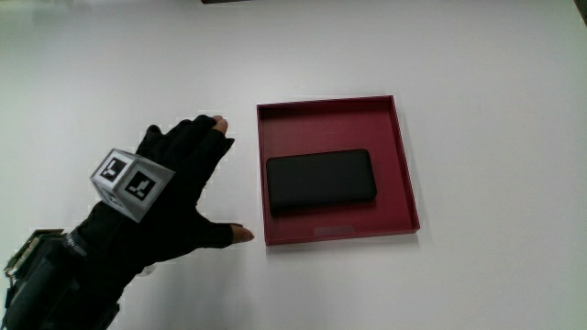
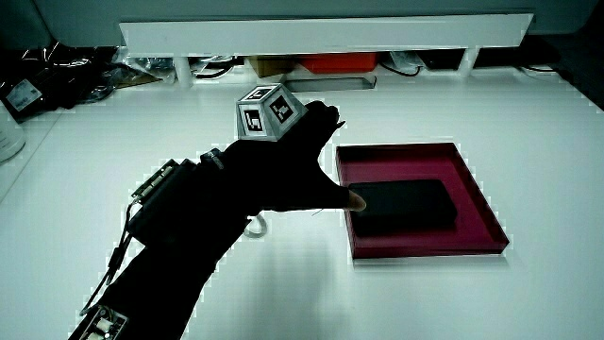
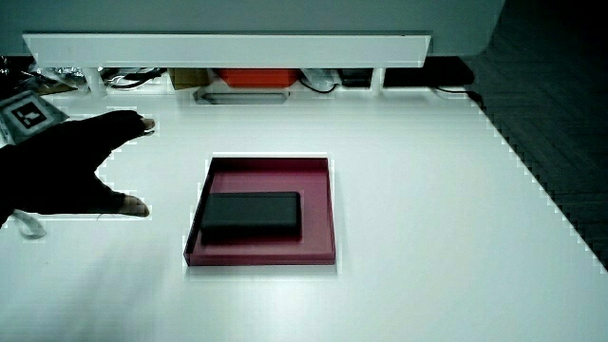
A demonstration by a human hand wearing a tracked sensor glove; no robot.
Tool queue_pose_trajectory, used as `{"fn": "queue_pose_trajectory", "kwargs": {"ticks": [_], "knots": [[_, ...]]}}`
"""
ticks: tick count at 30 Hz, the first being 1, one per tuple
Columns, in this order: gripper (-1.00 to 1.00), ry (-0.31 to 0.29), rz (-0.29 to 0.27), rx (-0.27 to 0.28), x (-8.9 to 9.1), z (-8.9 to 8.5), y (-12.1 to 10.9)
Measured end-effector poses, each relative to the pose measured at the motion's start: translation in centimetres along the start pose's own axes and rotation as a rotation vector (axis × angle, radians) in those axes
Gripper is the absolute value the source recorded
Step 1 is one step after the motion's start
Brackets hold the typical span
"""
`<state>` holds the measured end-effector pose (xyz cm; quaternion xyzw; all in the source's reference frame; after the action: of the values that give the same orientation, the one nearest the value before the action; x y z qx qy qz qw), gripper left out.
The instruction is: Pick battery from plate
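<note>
White table (image 1: 477,73); low white partition (image 2: 321,33) at its edge away from the person, cables and clutter under it. Hand (image 1: 179,188) in black glove, cube (image 1: 131,183) on its back, over bare table just beside the red plate (image 1: 408,183). Fingers (image 1: 213,133) spread wide, thumb apart, holding nothing, not touching plate. Plate is square, shallow-walled. Battery (image 1: 321,180), flat and black, lies inside it, in both side views (image 2: 408,206) (image 3: 251,215).

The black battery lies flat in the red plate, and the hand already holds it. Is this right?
Not quite. The battery does lie flat in the red plate, but the hand is beside the plate, fingers spread, holding nothing, as the main view shows.
</note>
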<state>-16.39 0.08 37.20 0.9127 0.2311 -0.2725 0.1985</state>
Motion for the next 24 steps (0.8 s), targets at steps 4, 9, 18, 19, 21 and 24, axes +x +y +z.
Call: {"fn": "queue_pose_trajectory", "kwargs": {"ticks": [4,9,18,19,21,24], "knots": [[0.00,-0.031,-0.031,0.015,0.1,-0.7,1.0],[0.00,-0.113,-0.117,0.044,0.3,-2.2,2.8],[0.00,-0.161,-0.037,-0.040,0.3,-5.7,6.4],[0.00,-0.221,-0.020,-0.054,-0.1,-6.6,6.9],[0.00,-0.151,0.013,-0.097,0.5,-6.8,7.8],[0.00,-0.032,0.026,-0.111,1.6,-6.8,8.7]]}}
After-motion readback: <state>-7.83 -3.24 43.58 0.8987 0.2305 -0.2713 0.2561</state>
